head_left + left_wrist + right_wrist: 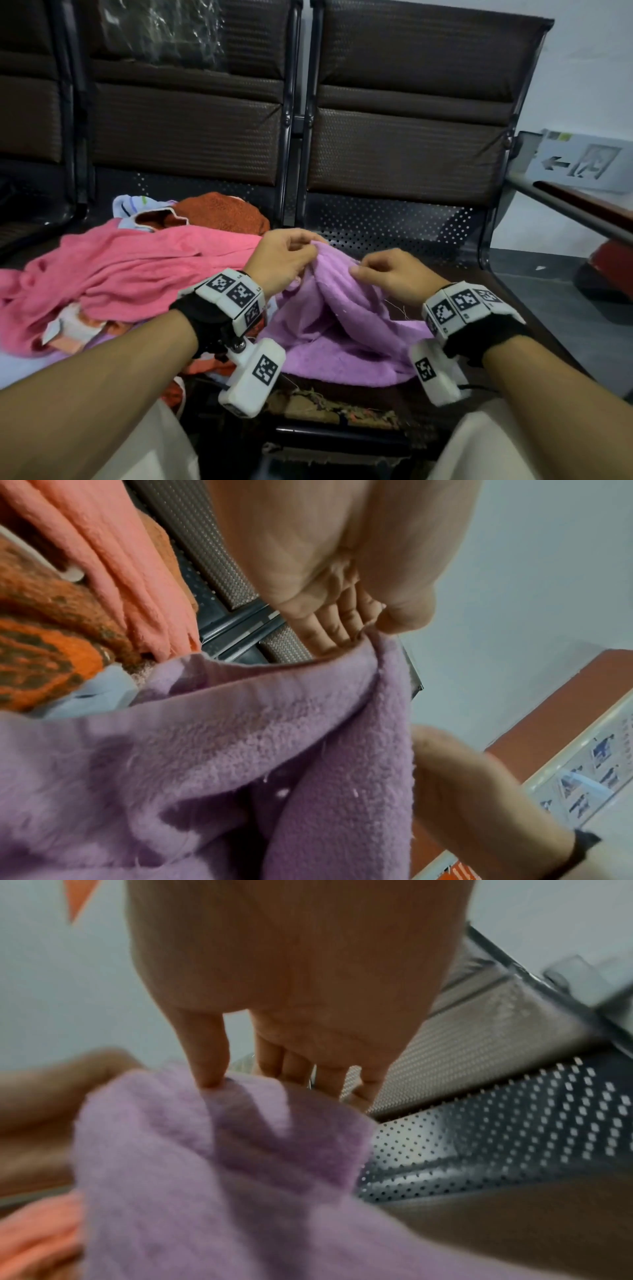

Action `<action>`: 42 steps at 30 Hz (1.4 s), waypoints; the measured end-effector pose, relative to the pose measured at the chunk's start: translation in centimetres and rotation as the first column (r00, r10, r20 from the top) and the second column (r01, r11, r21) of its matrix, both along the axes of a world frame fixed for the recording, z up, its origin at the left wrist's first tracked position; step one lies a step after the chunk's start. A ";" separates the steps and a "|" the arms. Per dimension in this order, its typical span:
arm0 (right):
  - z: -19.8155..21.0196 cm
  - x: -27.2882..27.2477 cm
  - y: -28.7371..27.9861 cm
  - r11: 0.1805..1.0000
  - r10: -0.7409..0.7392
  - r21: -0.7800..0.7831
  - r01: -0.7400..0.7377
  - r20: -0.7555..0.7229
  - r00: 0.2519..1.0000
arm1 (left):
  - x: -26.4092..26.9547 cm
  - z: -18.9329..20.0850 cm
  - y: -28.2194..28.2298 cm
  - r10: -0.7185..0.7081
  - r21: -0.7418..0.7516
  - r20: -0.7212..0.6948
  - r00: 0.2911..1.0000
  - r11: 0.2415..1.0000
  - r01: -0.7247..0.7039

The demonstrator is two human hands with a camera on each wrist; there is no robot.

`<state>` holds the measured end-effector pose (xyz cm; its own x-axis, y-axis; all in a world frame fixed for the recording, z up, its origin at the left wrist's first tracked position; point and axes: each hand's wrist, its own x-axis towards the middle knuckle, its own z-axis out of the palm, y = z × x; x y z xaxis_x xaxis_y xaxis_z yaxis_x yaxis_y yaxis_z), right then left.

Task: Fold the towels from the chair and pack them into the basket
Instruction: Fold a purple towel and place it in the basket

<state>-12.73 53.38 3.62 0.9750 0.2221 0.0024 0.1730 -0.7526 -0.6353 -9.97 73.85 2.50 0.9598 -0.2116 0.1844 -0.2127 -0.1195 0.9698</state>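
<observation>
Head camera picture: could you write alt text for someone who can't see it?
Two bare hands, the left hand and the right hand, pinch the top edge of a purple towel and lift it off a dark perforated metal chair. To the left, a pink towel and an orange-brown towel lie heaped on the neighbouring seat.

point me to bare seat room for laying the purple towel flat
Bare room: the right-hand seat, between the purple towel and the armrest. Crowded: the left-hand seat, heaped with the pink towel and orange towel.
</observation>
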 end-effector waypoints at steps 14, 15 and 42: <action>2.0 -0.5 -1.2 0.925 0.009 -0.352 0.141 0.391 0.920 | -0.6 2.0 1.9 0.105 0.111 0.243 0.964 0.985 -0.135; 2.0 -0.9 -1.3 0.936 -0.010 -0.327 0.130 0.345 0.939 | -0.9 2.1 1.9 0.079 0.149 0.254 0.964 0.982 -0.120; 17.7 -1.4 -1.9 0.808 -0.484 0.566 0.165 0.477 0.734 | 0.4 18.6 -2.1 0.213 0.090 0.420 0.882 0.957 -0.274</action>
